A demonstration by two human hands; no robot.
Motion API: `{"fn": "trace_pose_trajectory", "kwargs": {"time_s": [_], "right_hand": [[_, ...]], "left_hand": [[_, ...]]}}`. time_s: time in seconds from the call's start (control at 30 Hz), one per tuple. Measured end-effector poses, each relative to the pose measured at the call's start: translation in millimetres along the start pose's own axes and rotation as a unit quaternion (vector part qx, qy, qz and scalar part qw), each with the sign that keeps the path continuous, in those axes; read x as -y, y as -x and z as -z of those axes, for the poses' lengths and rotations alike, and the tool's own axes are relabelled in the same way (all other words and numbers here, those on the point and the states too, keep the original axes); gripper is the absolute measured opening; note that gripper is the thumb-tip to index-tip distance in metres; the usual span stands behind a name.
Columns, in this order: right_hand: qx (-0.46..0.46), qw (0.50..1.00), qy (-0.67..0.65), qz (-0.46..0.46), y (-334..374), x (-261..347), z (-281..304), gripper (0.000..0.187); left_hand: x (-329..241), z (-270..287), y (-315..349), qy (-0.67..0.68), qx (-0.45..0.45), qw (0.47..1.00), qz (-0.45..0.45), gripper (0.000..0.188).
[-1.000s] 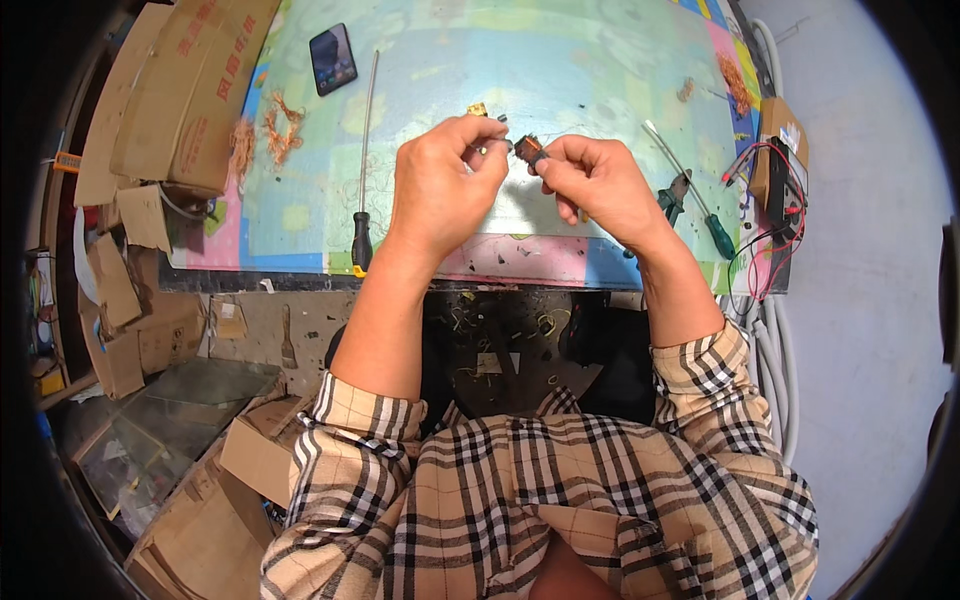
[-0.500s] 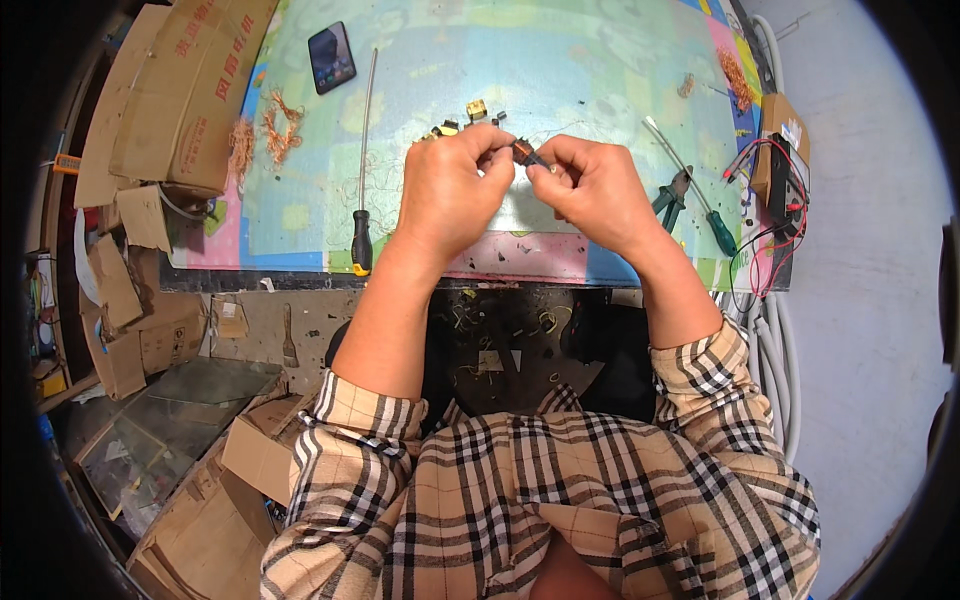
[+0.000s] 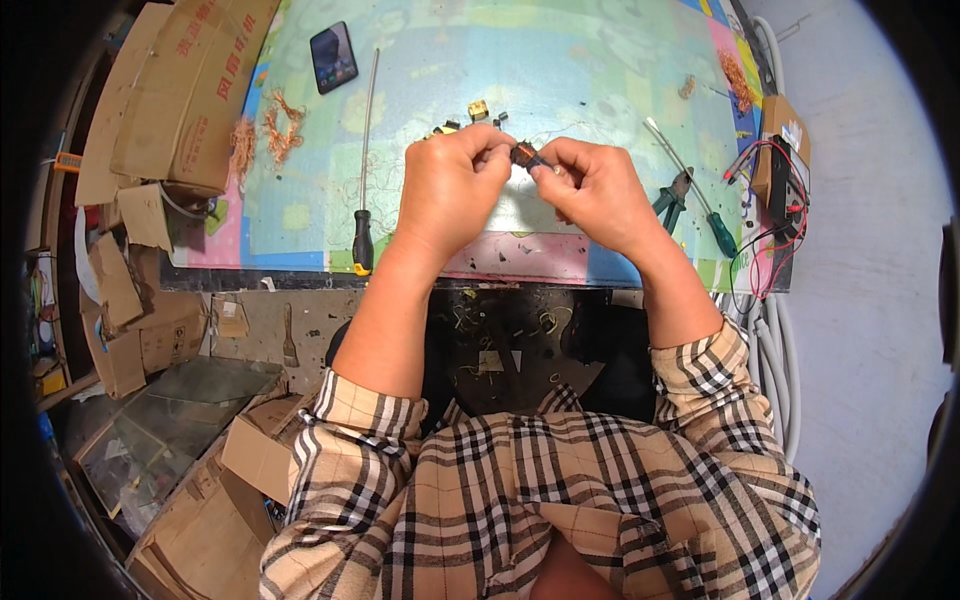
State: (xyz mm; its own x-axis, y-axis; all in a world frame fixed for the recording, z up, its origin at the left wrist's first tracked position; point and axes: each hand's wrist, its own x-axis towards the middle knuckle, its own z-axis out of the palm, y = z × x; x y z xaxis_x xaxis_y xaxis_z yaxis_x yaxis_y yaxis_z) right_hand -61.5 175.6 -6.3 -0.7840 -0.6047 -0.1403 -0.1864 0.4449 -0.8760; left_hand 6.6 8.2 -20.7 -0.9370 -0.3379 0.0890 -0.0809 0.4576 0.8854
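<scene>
A small dark coil bobbin with copper-coloured winding [image 3: 526, 155] is held between my two hands above the table. My right hand [image 3: 592, 188] pinches its lower right end. At its upper left end, my left hand [image 3: 455, 185] has thumb and forefinger pressed together; whether a fine wire is between them is too small to see. Just beyond the left hand lie a yellow-wrapped transformer part [image 3: 477, 108] and several small black and yellow pieces [image 3: 447, 128]. Thin loose wire [image 3: 375, 180] is scattered on the table left of that hand.
A long screwdriver [image 3: 363, 235] and a phone [image 3: 333, 57] lie to the left, near copper wire bundles [image 3: 283, 122] and a cardboard box [image 3: 185, 95]. On the right are green-handled pliers [image 3: 672, 200], a green screwdriver [image 3: 720, 232], more copper wire [image 3: 737, 80] and a meter with red and black leads [image 3: 787, 185].
The coil bobbin has tilted slightly between my fingers, and my right thumb has shifted a little. Both hands stay in nearly the same place.
</scene>
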Motion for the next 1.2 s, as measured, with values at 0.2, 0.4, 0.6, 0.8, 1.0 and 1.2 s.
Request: {"fn": "trace_pose_trajectory", "kwargs": {"time_s": [0.2, 0.4, 0.6, 0.8, 1.0, 1.2], "right_hand": [[0.028, 0.998, -0.054, -0.023, -2, -3, 3, 0.019], [0.013, 0.999, -0.026, -0.014, -2, -4, 2, 0.021], [-0.021, 0.999, -0.044, 0.019, -3, -8, 2, 0.021], [-0.04, 0.997, 0.016, 0.059, -5, -9, 2, 0.025], [-0.055, 0.995, 0.053, 0.07, -4, -6, 0, 0.024], [-0.09, 0.986, 0.079, 0.119, -1, -5, -3, 0.022]], "left_hand": [[2, 2, -2, 0.064, 0.016, 0.997, 0.033, 0.013], [-8, 4, 1, 0.057, 0.019, 0.998, 0.013, 0.009], [5, 14, -6, 0.119, 0.016, 0.992, 0.035, 0.009], [-1, 8, -2, 0.149, 0.034, 0.988, 0.014, 0.016], [-3, 5, 0, 0.087, 0.014, 0.996, 0.011, 0.016], [-9, 4, 1, 0.008, -0.012, 1.0, 0.009, 0.012]]}}
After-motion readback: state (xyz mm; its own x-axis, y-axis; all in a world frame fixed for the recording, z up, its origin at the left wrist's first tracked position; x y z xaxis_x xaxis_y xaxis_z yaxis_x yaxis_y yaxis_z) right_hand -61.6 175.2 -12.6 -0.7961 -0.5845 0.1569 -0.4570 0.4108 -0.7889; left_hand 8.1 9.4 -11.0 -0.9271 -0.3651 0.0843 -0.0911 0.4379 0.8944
